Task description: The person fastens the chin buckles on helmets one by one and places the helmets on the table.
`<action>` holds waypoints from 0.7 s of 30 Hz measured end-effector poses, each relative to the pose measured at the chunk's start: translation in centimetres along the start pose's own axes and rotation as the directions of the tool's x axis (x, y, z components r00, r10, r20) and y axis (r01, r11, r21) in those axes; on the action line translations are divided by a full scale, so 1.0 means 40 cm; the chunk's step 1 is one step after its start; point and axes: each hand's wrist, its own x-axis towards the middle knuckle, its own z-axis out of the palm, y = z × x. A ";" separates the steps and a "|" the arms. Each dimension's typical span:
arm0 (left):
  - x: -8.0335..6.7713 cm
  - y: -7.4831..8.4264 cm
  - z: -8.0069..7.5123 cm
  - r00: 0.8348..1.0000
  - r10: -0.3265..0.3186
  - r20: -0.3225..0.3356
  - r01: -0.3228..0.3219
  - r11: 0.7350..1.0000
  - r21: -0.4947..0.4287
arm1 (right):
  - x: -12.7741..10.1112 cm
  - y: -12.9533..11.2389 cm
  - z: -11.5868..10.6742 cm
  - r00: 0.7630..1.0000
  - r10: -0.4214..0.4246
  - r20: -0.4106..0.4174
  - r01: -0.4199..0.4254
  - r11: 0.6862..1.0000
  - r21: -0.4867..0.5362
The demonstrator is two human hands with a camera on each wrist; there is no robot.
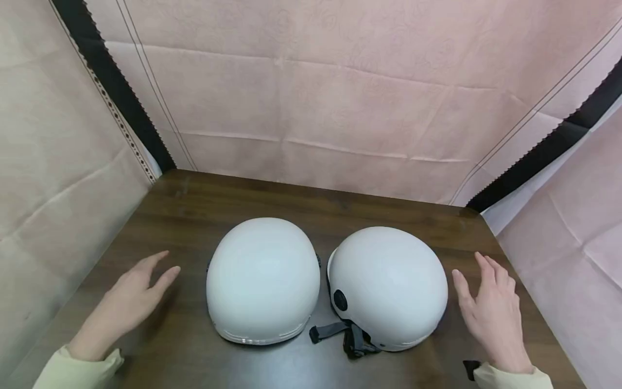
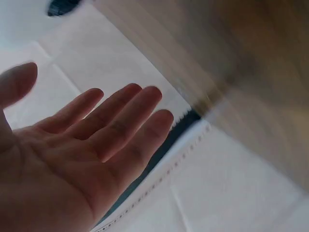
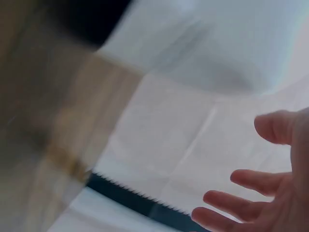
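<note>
Two white helmets sit side by side on a dark wooden table (image 1: 194, 210). The left helmet (image 1: 262, 278) is plain and domed. The right helmet (image 1: 389, 286) shows a black round fitting and a grey chin strap (image 1: 345, 335) trailing at its near side. My left hand (image 1: 133, 297) hovers over the table to the left of the left helmet, fingers straight, holding nothing. My right hand (image 1: 491, 308) hovers to the right of the right helmet, fingers spread, empty. In the left wrist view the left hand (image 2: 91, 140) shows an open palm. The right hand (image 3: 260, 193) is open in the right wrist view.
Pink cloth walls (image 1: 340, 92) with black seams close in the table at the back and both sides. A small black clip (image 1: 470, 368) lies near my right sleeve. Bare table shows in front of and behind the helmets.
</note>
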 end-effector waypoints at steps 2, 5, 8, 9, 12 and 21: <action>-0.009 0.014 0.011 1.000 -0.005 0.013 0.006 0.999 -0.052 | 0.004 -0.043 -0.007 0.996 -0.040 -0.079 0.044 0.998 0.050; -0.019 0.034 0.032 0.999 -0.007 0.041 0.012 0.994 -0.110 | 0.008 -0.109 -0.014 0.973 -0.123 -0.193 0.147 0.982 0.115; -0.023 0.051 0.047 0.998 -0.013 0.064 0.022 0.989 -0.145 | 0.007 -0.178 -0.014 0.937 -0.216 -0.275 0.266 0.951 0.157; -0.023 0.056 0.051 0.998 -0.016 0.068 0.026 0.988 -0.153 | 0.006 -0.202 -0.012 0.923 -0.250 -0.293 0.305 0.938 0.162; -0.022 0.067 0.054 0.998 -0.025 0.065 0.036 0.985 -0.169 | 0.000 -0.279 0.001 0.880 -0.345 -0.328 0.416 0.892 0.178; -0.017 0.095 0.056 0.999 -0.023 0.038 0.032 0.970 -0.241 | -0.053 -0.469 0.092 0.795 -0.565 -0.219 0.606 0.749 0.269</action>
